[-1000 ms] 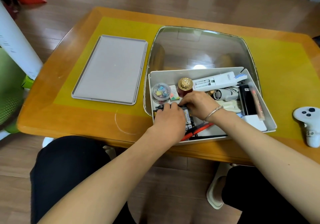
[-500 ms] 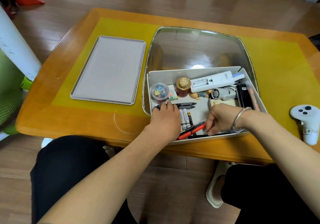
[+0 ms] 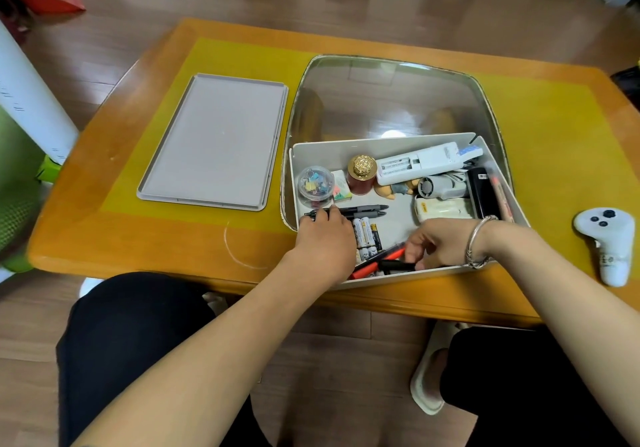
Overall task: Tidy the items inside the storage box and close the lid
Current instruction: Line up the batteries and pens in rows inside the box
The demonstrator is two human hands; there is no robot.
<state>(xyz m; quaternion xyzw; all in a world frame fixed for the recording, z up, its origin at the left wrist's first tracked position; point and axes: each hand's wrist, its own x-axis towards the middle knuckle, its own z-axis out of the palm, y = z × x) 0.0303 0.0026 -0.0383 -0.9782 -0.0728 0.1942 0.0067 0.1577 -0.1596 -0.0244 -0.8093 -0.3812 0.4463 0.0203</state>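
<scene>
Change: right hand [image 3: 445,244] has shifted from the box's middle to its near right corner since a second ago; left hand [image 3: 325,239] has barely moved
Storage box [image 3: 384,147]: pale, open, on the near right part of the table [image 3: 104,169], crowded with small things; lid [image 3: 214,140] lies flat to its left, well apart
Handling: pens and batteries [image 3: 367,233] look light, stiff and apt to roll, so pinch them mid-length; box and lid seem rigid plastic, light; take the lid by its long edges
Left hand: palm down at the near left of the box, fingers laid on the black pens [image 3: 360,209]; whether they curl round one, I cannot tell
Right hand: wrist with bracelet over the near wall, fingers curled, pinching a black pen [image 3: 394,266] beside the red pen [image 3: 374,265]
</scene>
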